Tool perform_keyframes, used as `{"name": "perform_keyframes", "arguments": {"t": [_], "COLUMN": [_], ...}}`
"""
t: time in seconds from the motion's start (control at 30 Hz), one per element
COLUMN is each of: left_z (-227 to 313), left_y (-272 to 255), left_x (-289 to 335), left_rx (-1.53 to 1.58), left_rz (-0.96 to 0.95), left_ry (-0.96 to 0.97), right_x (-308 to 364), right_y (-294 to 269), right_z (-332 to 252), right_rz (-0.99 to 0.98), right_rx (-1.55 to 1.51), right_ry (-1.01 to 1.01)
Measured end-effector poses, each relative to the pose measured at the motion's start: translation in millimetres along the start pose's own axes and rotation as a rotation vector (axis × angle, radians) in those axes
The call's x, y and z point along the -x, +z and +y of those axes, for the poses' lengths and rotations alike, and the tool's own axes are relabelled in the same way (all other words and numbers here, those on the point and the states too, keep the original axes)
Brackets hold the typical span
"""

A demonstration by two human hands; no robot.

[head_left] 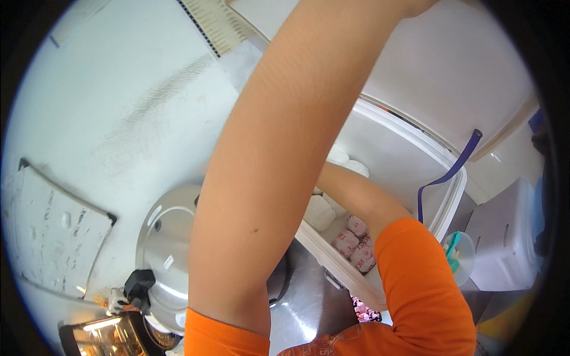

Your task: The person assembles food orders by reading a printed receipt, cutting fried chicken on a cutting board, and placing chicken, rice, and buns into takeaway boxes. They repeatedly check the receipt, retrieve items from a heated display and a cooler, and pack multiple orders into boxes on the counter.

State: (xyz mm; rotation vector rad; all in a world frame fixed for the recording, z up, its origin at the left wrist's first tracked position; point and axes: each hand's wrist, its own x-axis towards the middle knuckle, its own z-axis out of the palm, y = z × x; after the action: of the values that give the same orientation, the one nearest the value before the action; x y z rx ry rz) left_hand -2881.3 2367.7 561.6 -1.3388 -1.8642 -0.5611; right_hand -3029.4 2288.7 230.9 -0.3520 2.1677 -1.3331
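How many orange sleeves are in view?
2: the left sleeve, at the picture's lower edge, and the right sleeve, on the arm that reaches into the white bin.

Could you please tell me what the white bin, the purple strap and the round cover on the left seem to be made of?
White bin: probably hard plastic, smooth and slightly glossy, with rounded, moulded-looking edges.
Purple strap: likely woven fabric, fairly matte; it is flat and bends in a curve, though flexible plastic is possible.
Round cover: apparently metal, shiny silver-grey, with bright reflected streaks.
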Motion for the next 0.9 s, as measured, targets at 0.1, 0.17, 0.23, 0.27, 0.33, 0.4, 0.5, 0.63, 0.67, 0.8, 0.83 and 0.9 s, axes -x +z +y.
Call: {"name": "perform_keyframes", "arguments": {"t": [0.1,0.17,0.23,0.27,0.33,0.4,0.5,0.63,0.67,0.8,0.83,0.9], "left_z": [-3.8,-5.3,-5.4,-4.4,0.9,15.4,53.7,152.7,182.1,340.8,395.0,507.2], "left_y": [-1.5,-5.7,-9.1,-11.8,-18.6,-14.3,-7.7,-15.6,-28.3,-134.3,-169.9,-246.5], "left_x": [0.8,6.5,21.9,36.2,75.0,119.1,184.8,278.7,301.4,421.8,459.0,544.0], "left_rx": [-0.02,-0.031,-0.04,-0.019,-0.068,-0.067,-0.178,-0.388,-0.291,0.173,0.222,0.2], "left_rz": [0.026,0.046,0.085,0.066,0.096,0.109,0.227,0.08,-0.025,0.053,0.169,0.468], "left_ry": [0.066,0.03,-0.037,-0.081,-0.169,-0.271,-0.349,-0.61,-0.717,-1.044,-1.102,-1.462], "right_x": [43.5,100.6,178.4,221.4,305.7,376.4,440.6,477.3,485.3,526.4,537.5,554.2], "right_y": [-7.4,-21.4,-36.1,-39.3,-30.1,3.5,85.1,218.1,252.9,384.8,416.5,484.3], "right_z": [-30.5,-54.3,-72.0,-76.6,-76.4,-64.5,-30.9,18.8,29.5,56.3,57.6,51.8], "right_rz": [-0.027,-0.068,-0.123,-0.111,-0.176,-0.125,-0.026,-0.053,-0.078,-0.265,-0.338,-0.473], "right_rx": [0.014,-0.008,0.003,0.082,0.109,0.086,-0.115,-0.447,-0.515,-0.705,-0.715,-0.76], "right_ry": [-0.053,-0.112,-0.2,-0.292,-0.36,-0.345,-0.329,-0.288,-0.284,-0.225,-0.189,-0.134]}}
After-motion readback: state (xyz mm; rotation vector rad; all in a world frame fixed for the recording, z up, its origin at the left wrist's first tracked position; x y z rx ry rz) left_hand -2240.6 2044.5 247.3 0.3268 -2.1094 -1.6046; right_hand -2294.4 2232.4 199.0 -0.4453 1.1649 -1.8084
